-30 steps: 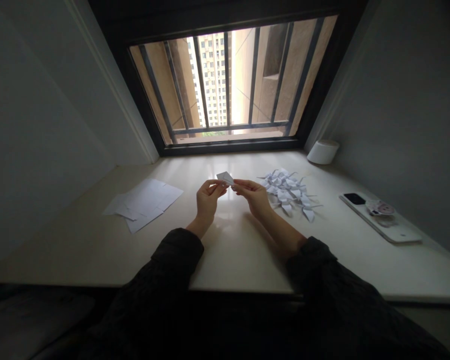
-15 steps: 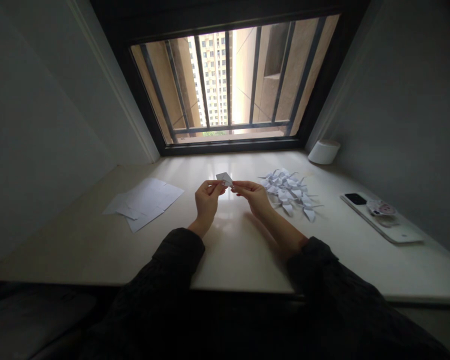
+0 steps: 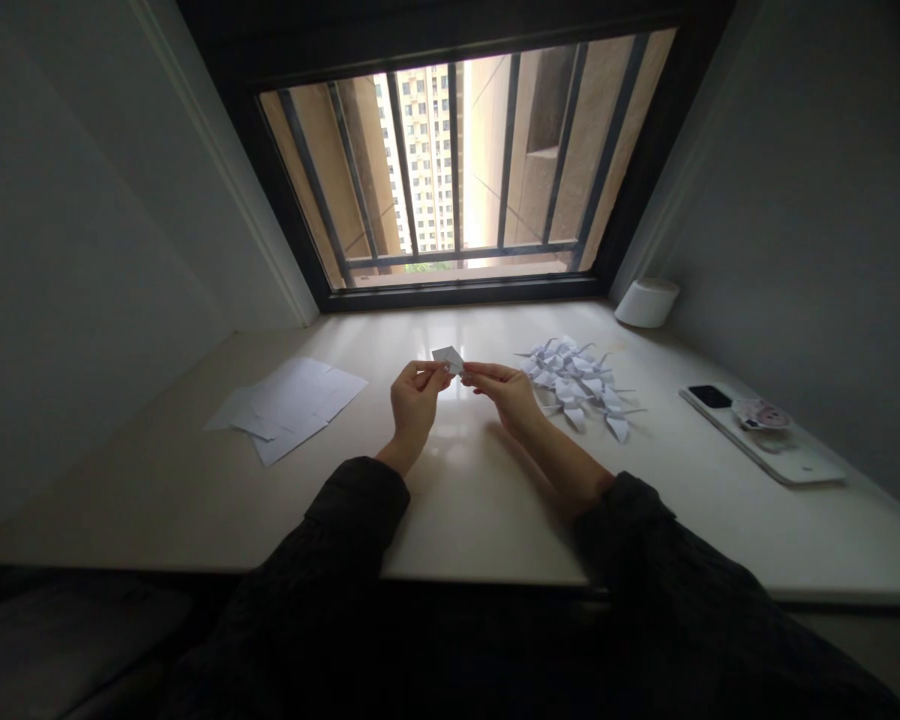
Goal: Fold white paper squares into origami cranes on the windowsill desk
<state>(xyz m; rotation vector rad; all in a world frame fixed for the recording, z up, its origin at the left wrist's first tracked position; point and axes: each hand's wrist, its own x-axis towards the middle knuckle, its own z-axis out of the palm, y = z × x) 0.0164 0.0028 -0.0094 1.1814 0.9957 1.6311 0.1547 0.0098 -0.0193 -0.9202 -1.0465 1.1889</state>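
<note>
A small folded piece of white paper (image 3: 448,357) is held up above the pale table (image 3: 465,500), pinched from both sides. My left hand (image 3: 414,398) grips its left edge between thumb and fingers. My right hand (image 3: 504,388) pinches its right edge, fingers closed. A heap of several finished white paper cranes (image 3: 579,385) lies just right of my right hand. A loose stack of flat white sheets (image 3: 289,405) lies to the left of my left hand.
A white phone (image 3: 765,437) with a round sticker lies at the right, near the wall. A white cylindrical object (image 3: 646,301) stands in the back right corner. A barred window (image 3: 457,170) runs along the table's far edge. Walls close in both sides.
Both hands have crept slightly up and away with the folded paper. The grip on it is the same.
</note>
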